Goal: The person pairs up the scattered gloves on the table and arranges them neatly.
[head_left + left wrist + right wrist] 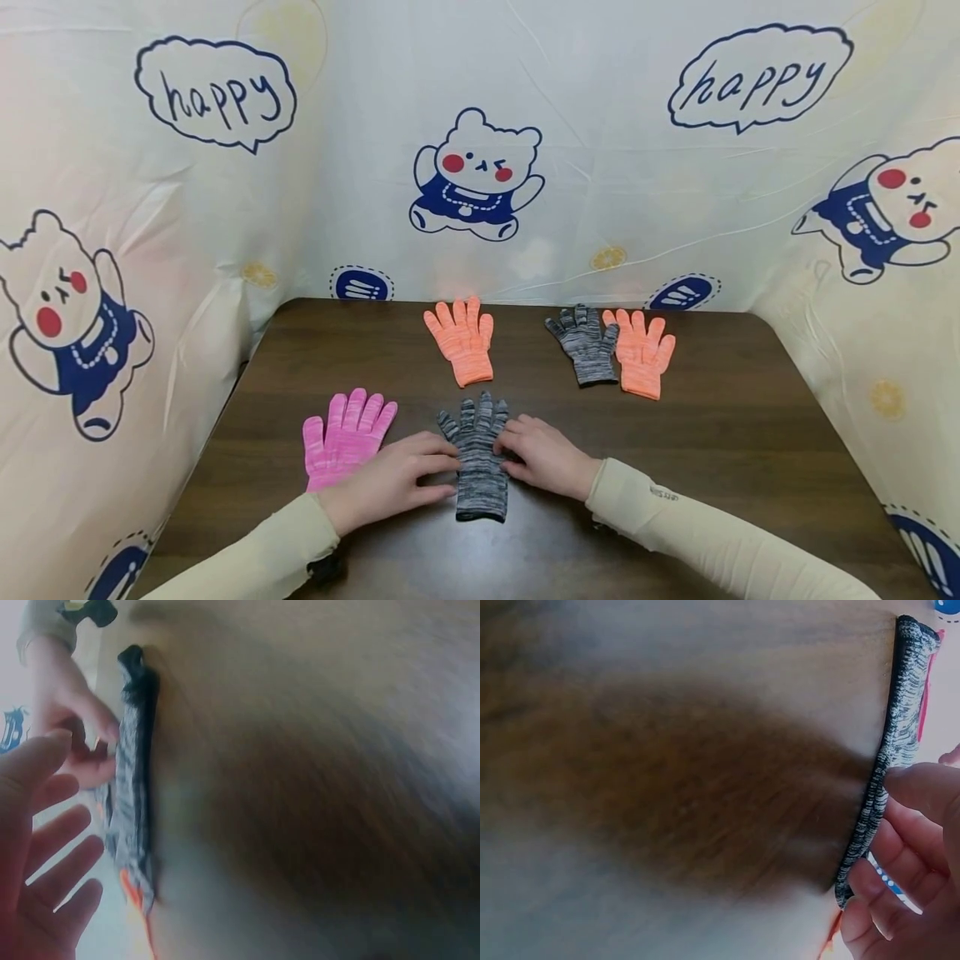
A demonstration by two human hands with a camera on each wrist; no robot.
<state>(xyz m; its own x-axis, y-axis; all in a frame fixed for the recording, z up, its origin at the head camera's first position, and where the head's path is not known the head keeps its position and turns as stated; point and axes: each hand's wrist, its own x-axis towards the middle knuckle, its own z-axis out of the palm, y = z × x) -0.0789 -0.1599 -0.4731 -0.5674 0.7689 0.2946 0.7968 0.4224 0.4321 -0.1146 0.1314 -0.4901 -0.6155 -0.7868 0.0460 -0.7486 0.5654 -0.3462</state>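
A grey-and-black knitted glove [482,467] lies flat on the table, its fingers pointing away and its dark-rimmed cuff toward me. My left hand [408,475] is beside its left edge, fingers loosely spread; the left wrist view shows a gap to the glove. On the other side my right hand [543,454] has bent fingertips at the glove's right edge. In the right wrist view, the right thumb [919,784] touches the glove near its cuff [881,776]. Partly behind my left forearm lies a pink glove [347,437], its cuff hidden.
An orange glove [463,342] lies farther back. To its right, another grey-and-black glove [587,346] slightly overlaps a second orange glove [643,354]. The dark wooden table [720,467] is surrounded by a printed cloth [622,192] at the back and sides.
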